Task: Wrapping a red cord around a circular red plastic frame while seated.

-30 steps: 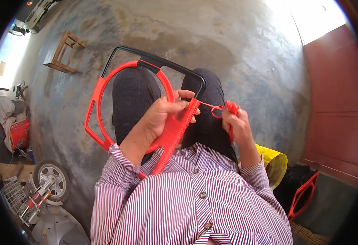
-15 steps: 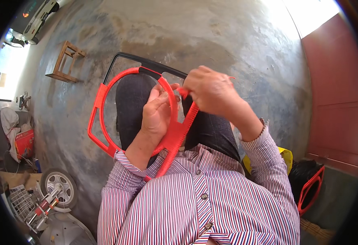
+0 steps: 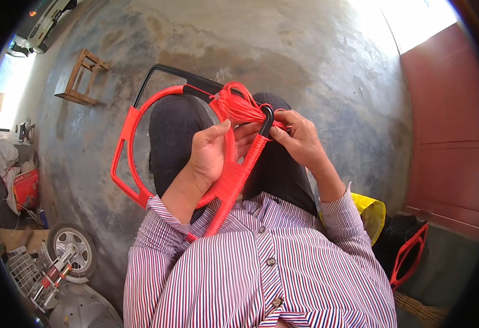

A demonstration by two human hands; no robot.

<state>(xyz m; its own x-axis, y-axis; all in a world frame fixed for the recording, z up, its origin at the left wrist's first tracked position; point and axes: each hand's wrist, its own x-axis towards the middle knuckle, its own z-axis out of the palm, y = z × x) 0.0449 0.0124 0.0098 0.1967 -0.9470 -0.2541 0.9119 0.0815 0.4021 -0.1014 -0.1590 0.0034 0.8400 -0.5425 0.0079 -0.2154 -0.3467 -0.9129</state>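
Underfoot, bare concrete floor (image 3: 316,60), stained and grey. Across the lap, a frame (image 3: 141,131) of black tubing partly wrapped in red cord, 1 round loop inside an outer bar. Left hand (image 3: 209,153) closed around the wrapped loop, thumb up, gripping firmly. Right hand (image 3: 299,136) pinched shut at the black bend, fingers on strands of the red cord bundle (image 3: 239,106) fanned just above; exact grip probably on the cord, partly hidden. Off to the left, a small wooden stool (image 3: 81,76); lower left, a wheel (image 3: 73,249); lower right, a yellow bag (image 3: 370,210).
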